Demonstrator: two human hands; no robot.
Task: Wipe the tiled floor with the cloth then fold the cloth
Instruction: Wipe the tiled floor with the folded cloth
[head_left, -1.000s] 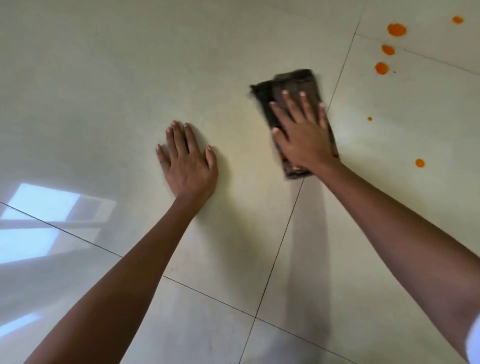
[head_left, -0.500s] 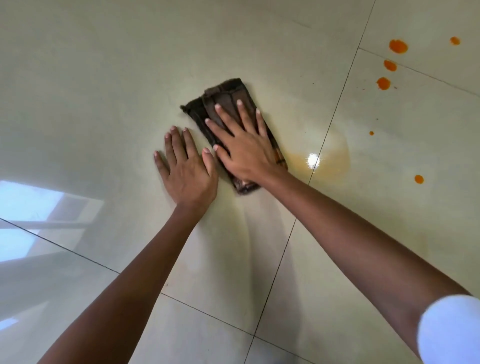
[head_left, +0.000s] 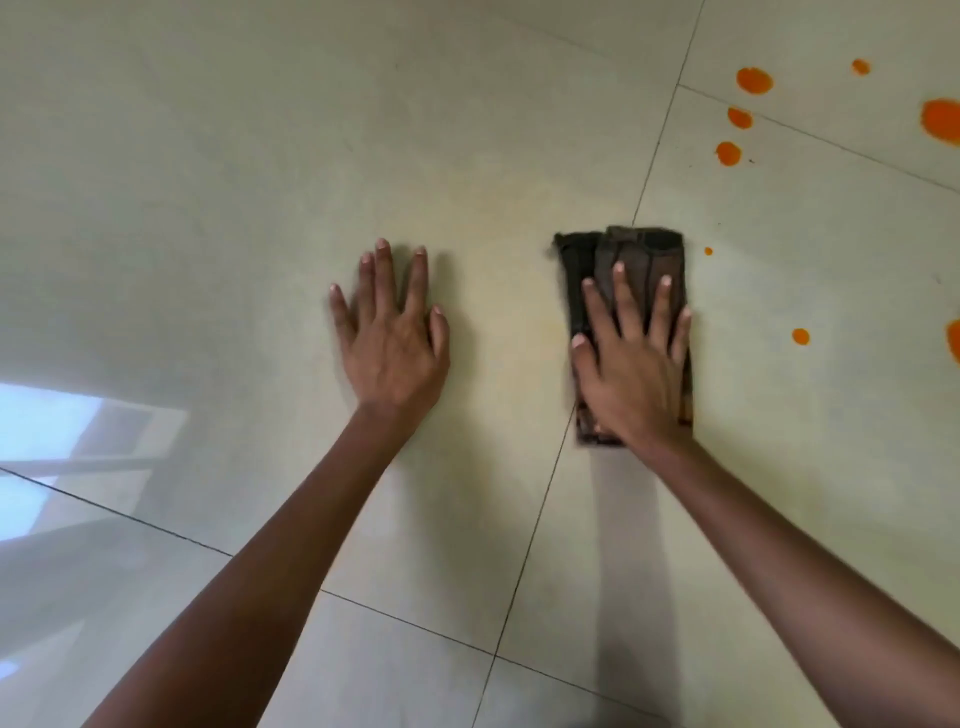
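Note:
A dark brown folded cloth (head_left: 631, 254) lies flat on the pale tiled floor (head_left: 260, 156), over a grout line. My right hand (head_left: 631, 364) presses down on it with straight, spread fingers, covering its near half. To the left, my left hand (head_left: 392, 338) rests flat on the bare tile, fingers spread, about a hand's width from the cloth. A faint yellowish smear shows on the tile between the two hands.
Several orange spots (head_left: 754, 80) dot the tiles at the upper right, the nearest small ones (head_left: 800, 336) just right of the cloth. A bright window reflection (head_left: 62, 431) lies on the floor at the left.
My right hand has slid the cloth to the right, away from my left hand and back over the grout line. My left hand has stayed flat on the tile.

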